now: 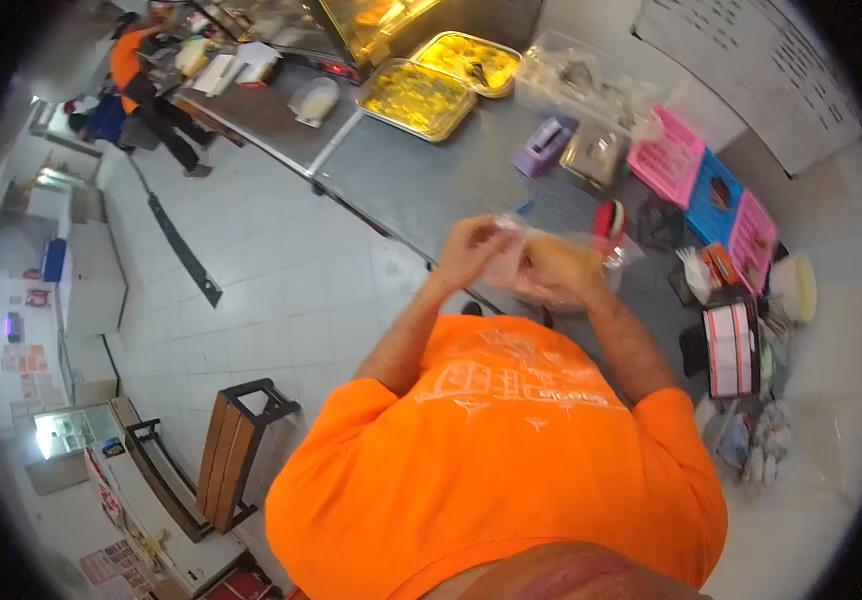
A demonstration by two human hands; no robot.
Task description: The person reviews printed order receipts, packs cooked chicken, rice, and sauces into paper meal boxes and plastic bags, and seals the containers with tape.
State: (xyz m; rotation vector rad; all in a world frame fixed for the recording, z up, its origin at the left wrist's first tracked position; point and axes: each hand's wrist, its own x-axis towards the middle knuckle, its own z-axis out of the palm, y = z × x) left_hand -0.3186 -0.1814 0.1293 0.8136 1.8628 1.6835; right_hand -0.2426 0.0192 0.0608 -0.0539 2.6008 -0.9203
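Note:
Both my hands are at the near edge of the dark table, in front of the orange shirt. My left hand [473,252] pinches one side of a clear plastic bag [508,262]. On the other side, my right hand [556,270] has its fingers curled at the bag. Something yellowish shows by the right hand, blurred, so I cannot make out its kind. More clear plastic [623,252] sticks out past the right wrist. Just beyond it lies a red and black object [607,222], close to the right hand.
Two foil trays of yellow food [419,98] sit at the back of the table [391,165]. A purple box [545,147], a metal container [594,155] and pink and blue baskets [667,155] stand to the right. A bench [236,450] and another person [131,75] are to the left.

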